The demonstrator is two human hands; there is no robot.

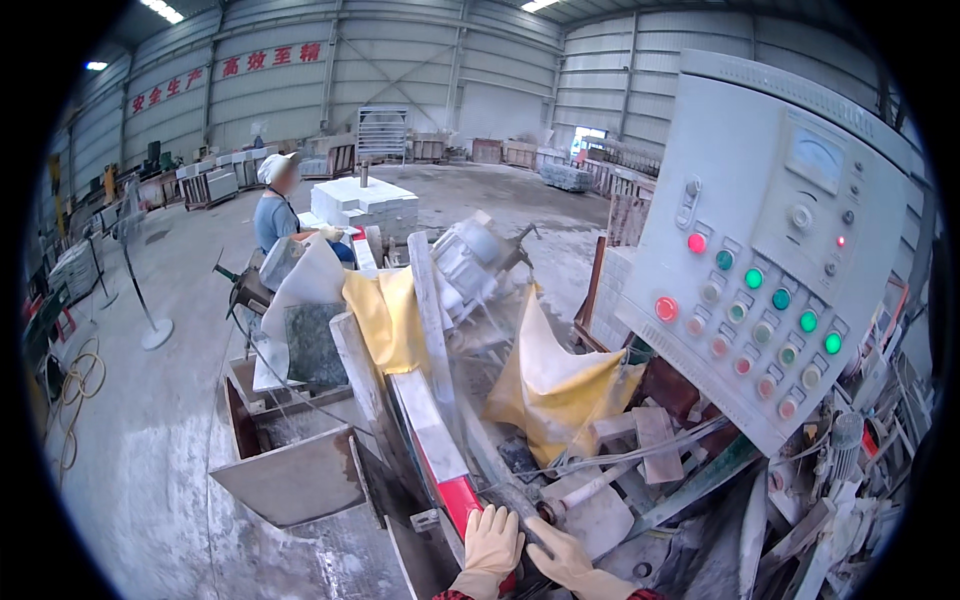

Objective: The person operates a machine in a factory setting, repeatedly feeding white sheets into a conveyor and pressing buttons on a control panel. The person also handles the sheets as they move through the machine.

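My left grip [492, 540] lies palm down in a cream glove on the red belt [460, 497], fingers straight and slightly apart, clamped on nothing. My right grip [562, 555], gloved the same, is just beside it, fingers slanting up and left to the near end of the grey rail [500, 475]; I cannot tell whether they close on the rail or only rest there. A plaid cuff shows at each wrist.

The pale strip [430, 425] lies lengthwise on the belt, beyond my left fingertips, its far end under the hanging yellow flap [390, 315]. A weathered post [357, 375] leans left of the flap, and a grey motor [470, 262] sits beyond it to the right. Nearer me on that side, a white and yellow sheet [560, 385] hangs in folds over the clutter, with a pipe [592, 487] just ahead of my right grip. To the left of the belt is an open metal trough [290, 482].

The grey control box [740, 230] stands tilted at my right, with rows of buttons, several glowing green, and a dial on top. Below it are heaped scraps [820, 540]. Farther off, a person [280, 212] in a white cap stands near a stack of white blocks [365, 208]. A yellow hose [80, 385] is coiled on the floor [180, 430] at far left.
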